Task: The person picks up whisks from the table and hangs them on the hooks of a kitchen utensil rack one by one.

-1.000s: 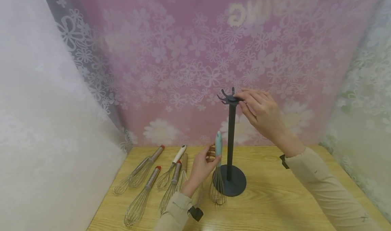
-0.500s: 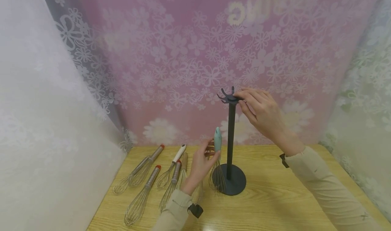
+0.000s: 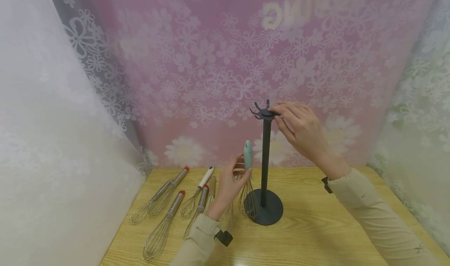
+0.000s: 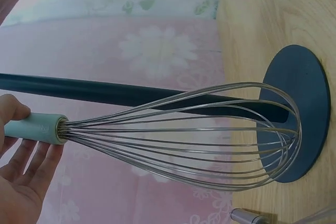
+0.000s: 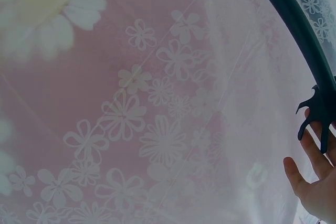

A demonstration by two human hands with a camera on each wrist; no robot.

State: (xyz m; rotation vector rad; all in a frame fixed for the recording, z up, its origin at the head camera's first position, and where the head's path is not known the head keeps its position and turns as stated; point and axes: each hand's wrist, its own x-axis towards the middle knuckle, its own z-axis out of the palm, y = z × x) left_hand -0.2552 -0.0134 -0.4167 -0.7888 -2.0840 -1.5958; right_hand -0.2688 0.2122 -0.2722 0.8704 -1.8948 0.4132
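Note:
My left hand [image 3: 227, 184] grips a whisk by its pale teal handle [image 3: 247, 156], thumb and fingers on opposite sides. The whisk stands nearly upright, wires [image 4: 184, 145] downward, left of a black rack [image 3: 266, 156] and apart from its pole. The wires overlap the round base [image 3: 274, 212] in the head view. At the rack's top, several curved hooks [image 3: 258, 111] fan out. My right hand [image 3: 305, 130] touches this top with its fingertips. In the right wrist view its fingers [image 5: 315, 156] reach fairly straight behind the hooks, with the thumb spread away.
On the wooden table [image 3: 316, 234], left of the rack, lie several more whisks: steel ones with red ends [image 3: 172, 211], one with a white handle [image 3: 206, 176] and one with a wooden handle [image 3: 212, 186]. Flowered pink curtain [image 3: 211, 82] hangs behind, pale sheets at both sides.
My left hand has raised the teal whisk and shifted it slightly left. My right hand stays at the rack's top, and the rack has not visibly moved.

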